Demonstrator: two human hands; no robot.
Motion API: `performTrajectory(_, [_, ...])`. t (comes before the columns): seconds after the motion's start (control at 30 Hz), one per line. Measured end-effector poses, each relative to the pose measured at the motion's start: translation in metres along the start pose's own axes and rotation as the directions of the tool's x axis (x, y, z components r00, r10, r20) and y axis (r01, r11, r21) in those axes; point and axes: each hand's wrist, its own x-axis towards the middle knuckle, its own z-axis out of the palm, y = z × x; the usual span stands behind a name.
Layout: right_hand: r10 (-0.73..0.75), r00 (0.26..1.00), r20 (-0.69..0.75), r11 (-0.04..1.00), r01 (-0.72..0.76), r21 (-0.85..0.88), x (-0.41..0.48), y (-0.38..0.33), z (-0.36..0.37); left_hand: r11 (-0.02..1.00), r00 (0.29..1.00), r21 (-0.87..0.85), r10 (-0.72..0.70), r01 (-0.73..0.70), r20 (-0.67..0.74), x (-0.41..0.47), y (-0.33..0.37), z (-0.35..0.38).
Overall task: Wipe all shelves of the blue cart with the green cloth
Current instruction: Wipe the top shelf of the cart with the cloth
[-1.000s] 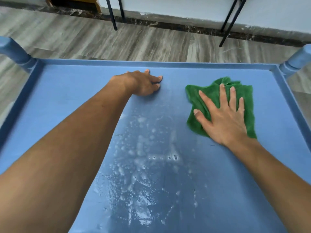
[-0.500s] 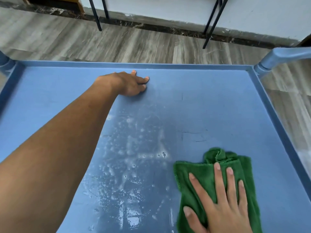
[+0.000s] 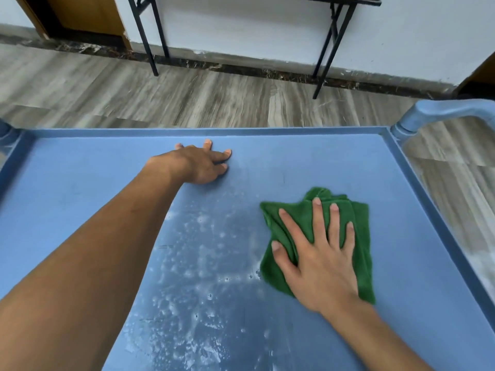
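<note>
The blue cart's top shelf (image 3: 417, 263) fills the lower view, with a raised rim all round. A folded green cloth (image 3: 359, 236) lies right of centre on it. My right hand (image 3: 318, 258) presses flat on the cloth, fingers spread. My left hand (image 3: 203, 163) rests palm down on the bare shelf near the far rim, holding nothing. A patch of wet, soapy droplets (image 3: 198, 277) covers the middle of the shelf, left of the cloth. The lower shelves are hidden.
The cart's blue handle (image 3: 442, 111) curves up at the far right corner. Grey wood-look floor (image 3: 214, 103) lies beyond the cart. Black metal table legs (image 3: 325, 57) stand against the white wall, with a wooden door frame at the far left.
My right hand slid the cloth from the far right toward me, then back out to mid-shelf. My left hand stayed planted near the far rim.
</note>
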Motion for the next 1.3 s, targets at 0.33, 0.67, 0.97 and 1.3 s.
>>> performTrajectory(0.33, [-0.013,0.999,0.044,0.999,0.011,0.037,0.161,-0.019,-0.001,1.0,1.0,-0.001,0.015,-0.015,0.01,-0.004,0.003,-0.003])
performTrajectory(0.67, [-0.023,0.998,0.053,1.0,0.023,0.013,0.161,-0.022,-0.002,0.999,1.0,0.025,0.028,-0.029,0.014,0.0,-0.003,-0.004])
performTrajectory(0.97, [-0.11,0.994,0.02,0.994,0.109,0.023,0.015,-0.022,0.0,1.0,1.0,0.015,0.014,-0.014,0.017,0.005,-0.008,0.0])
performTrajectory(1.3, [-0.119,0.981,-0.154,0.979,0.091,-0.181,-0.133,-0.026,0.016,1.0,1.0,0.028,0.011,-0.011,0.014,0.004,-0.008,0.0])
